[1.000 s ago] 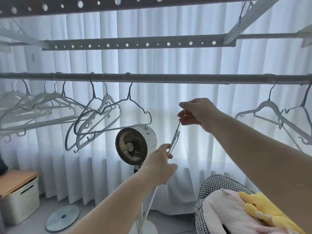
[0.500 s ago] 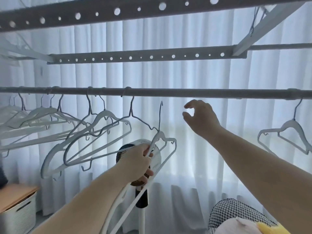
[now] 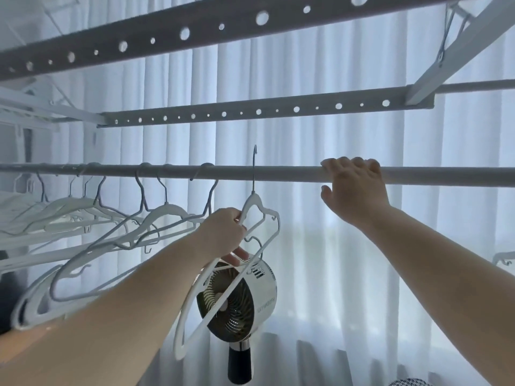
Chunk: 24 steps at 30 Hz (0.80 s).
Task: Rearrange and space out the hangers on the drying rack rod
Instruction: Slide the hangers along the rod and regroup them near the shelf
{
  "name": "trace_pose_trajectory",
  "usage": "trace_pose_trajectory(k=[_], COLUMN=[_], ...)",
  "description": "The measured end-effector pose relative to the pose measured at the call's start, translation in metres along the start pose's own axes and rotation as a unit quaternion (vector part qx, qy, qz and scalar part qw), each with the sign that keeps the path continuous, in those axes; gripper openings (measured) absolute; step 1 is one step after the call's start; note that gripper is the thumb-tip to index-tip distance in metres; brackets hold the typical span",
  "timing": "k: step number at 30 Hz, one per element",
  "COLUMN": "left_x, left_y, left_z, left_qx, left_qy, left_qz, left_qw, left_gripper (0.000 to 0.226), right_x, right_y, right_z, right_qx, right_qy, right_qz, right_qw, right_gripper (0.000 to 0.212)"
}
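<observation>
The rod [image 3: 278,174] ran across the middle of the frame, with two perforated bars [image 3: 250,111] above it. A cluster of hangers [image 3: 117,218] hung from its left part. Right of them, the left hand [image 3: 223,235] held one hanger [image 3: 259,215], its hook crossing the rod. Farther right, the right hand [image 3: 354,188] rested on the rod. A fan [image 3: 237,302] stood below the held hanger, before the curtain [image 3: 334,274].

Sheer white pleated curtains [image 3: 320,260] cover the whole far side, pale daylight glowing through them. In front stands a round white pedestal fan [image 3: 239,305] on a dark neck, facing left.
</observation>
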State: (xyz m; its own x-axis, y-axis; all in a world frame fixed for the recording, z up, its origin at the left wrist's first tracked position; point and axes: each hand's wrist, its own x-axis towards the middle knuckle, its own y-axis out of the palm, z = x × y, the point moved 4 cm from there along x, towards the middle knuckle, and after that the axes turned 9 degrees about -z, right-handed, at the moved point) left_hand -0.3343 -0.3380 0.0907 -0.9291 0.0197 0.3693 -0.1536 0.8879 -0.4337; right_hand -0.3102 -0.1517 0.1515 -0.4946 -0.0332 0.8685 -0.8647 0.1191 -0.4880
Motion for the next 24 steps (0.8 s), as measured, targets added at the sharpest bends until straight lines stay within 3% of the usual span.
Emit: trace_pose_trajectory(k=[15,17,20,22,24], left_x=[-0.005,-0.005,-0.006,-0.01,-0.012], left_y=[0.027,0.019,-0.004,-0.027,-0.047], left_z=[0.005,0.003,-0.001,-0.004,0.002], left_qx=[0.089,0.128,0.195,0.251,0.303], left_qy=[-0.004,0.028,0.09,0.142,0.163], left_qz=[0.075,0.062,-0.05,-0.18,-0.259], left_qw=[0.993,0.989,0.975,0.94,0.903], left_gripper=[0.016,0.03,0.038,0.035,0.034], right_x=[0.004,0.006,0.009,0.01,0.01], right_y=[0.002,0.002,0.004,0.006,0.01], right_z=[0.011,0.017,0.028,0.034,0.035], right_qx=[0.022,0.031,0.037,0.032,0.03], right_qy=[-0.037,-0.047,-0.056,-0.065,-0.069], right_qz=[-0.026,-0.03,-0.038,-0.046,-0.057], right_qw=[0.999,0.998,0.997,0.996,0.996], right_gripper=[0.045,0.045,0.044,0.042,0.041])
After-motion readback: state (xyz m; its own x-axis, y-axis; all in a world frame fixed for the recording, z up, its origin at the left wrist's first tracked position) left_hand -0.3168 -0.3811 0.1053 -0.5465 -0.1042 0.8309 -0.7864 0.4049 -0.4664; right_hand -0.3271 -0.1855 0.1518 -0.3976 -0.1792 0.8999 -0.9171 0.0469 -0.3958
